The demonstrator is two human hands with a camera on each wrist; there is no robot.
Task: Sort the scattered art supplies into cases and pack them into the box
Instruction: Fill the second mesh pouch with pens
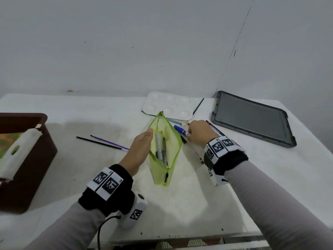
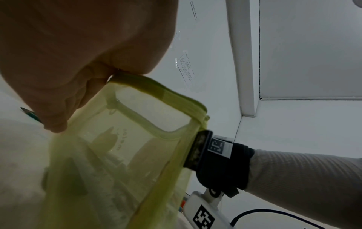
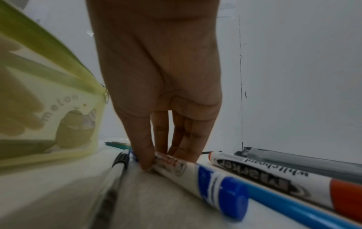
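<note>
Nearest on the white table [image 1: 207, 204]: left hand [image 1: 139, 148] pinching the open rim of the green mesh case [image 1: 164, 156], with a ruler [image 1: 159, 143] inside. Just beyond: right hand [image 1: 199, 132] with fingertips [image 3: 146, 164] closing on the blue marker [image 3: 197, 175]. Farther back: white palette [image 1: 168, 105] and grey lid [image 1: 252, 118]; brown box [image 1: 27, 159] at far left.

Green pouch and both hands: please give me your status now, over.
Left hand holds green mesh pouch open. Right hand pinches blue marker on table. Ruler in pouch already. Nothing blocks the path, over.
</note>
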